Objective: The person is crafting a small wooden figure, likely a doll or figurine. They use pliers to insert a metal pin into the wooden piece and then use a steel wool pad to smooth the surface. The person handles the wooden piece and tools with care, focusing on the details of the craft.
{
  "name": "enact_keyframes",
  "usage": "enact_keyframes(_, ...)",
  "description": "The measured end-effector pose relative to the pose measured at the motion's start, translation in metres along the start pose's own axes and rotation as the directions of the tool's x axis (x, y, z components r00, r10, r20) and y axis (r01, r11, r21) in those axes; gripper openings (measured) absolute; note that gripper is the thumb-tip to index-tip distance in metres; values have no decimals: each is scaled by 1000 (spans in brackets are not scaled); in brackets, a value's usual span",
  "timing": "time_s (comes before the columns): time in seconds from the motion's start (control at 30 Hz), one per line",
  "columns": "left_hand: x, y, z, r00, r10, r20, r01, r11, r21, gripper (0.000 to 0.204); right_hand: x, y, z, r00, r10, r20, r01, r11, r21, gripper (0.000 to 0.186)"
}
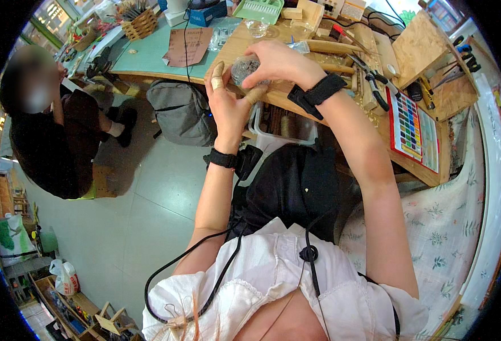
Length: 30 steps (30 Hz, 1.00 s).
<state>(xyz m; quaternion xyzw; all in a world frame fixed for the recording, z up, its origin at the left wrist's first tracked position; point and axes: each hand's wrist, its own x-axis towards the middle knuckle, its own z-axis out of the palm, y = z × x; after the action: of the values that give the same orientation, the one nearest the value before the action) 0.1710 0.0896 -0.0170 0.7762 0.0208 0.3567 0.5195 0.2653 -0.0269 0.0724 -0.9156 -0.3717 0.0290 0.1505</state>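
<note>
Gripped between left hand [228, 108] and right hand [279, 62] at the near edge of the table [279, 94]: a round, see-through grey object [243, 69], contents too small to tell. Right hand curled in from 2 o'clock, narrowed to the rounded side; left hand spread wider, propping from 7 o'clock, thumb reaching beneath, apparently a two-sided hold to stop a curved surface slipping. Around left-hand fingers, pale wraps [217, 83], likely padding for the skin.

From the object toward 5 o'clock, below the table edge, a clear bin [270, 141], probably tucked low to save working room. Toward 3 o'clock, well apart, black-handled pliers [370, 74], presumably left on the right hand's side for easy reach. Nearer 4 o'clock, a paint set [407, 126] lying open, colours face up, perhaps for quick choosing. At 8 o'clock, on the floor, a grey backpack [179, 113], seemingly parked clear of the tools.
</note>
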Motion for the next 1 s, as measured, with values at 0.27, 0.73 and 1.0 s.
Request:
enact_keyframes(0.27, 0, 2, -4, 1000, 12, 20, -13, 999, 36, 88, 1, 0, -8, 995, -67, 70, 67, 998, 0, 72)
enact_keyframes(0.73, 2, 0, -1, 910, 338, 238, -407, 836, 368, 51, -33, -10, 23, 952, -53, -302, 8, 989, -146, 20)
enact_keyframes(1.0, -10, -23, -4, 932, 288, 220, -358, 832, 423, 66, -188, 66, -151, 780, -120, -614, -130, 929, -347, 23)
